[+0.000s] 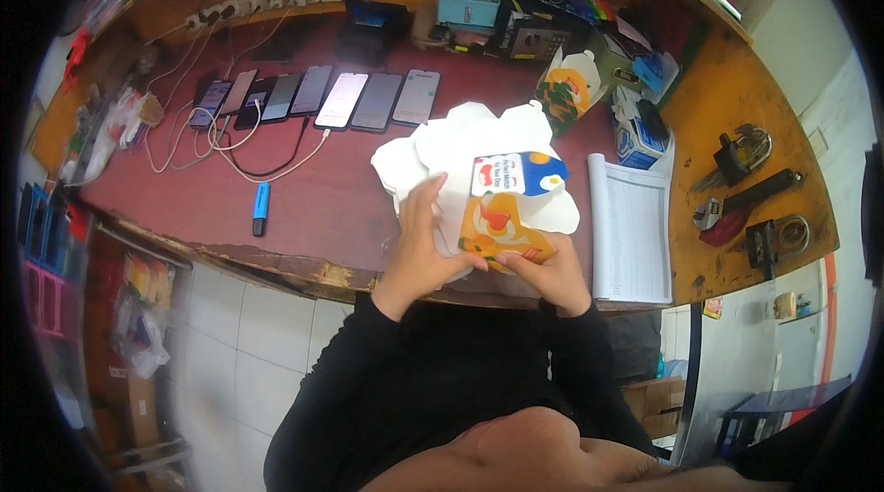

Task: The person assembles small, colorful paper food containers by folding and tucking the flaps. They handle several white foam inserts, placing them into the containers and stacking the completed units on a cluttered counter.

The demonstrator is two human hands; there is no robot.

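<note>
We saw bright, even light, soft shadows beneath our fingers (442,243), sharp focus around them, heavy fisheye bending farther out, blurred, dark vignetted rim.

Carton (502,216) base behind hands (488,257)

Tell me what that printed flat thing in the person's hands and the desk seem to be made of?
The printed flat box, held by the left hand and right hand, looks like thin cardboard: die-cut flaps, creases, a white back and a slightly glossy colour print. The desk looks like orange-brown wood or laminate board, with a chipped front edge, under what seems a dull red mat.
</note>
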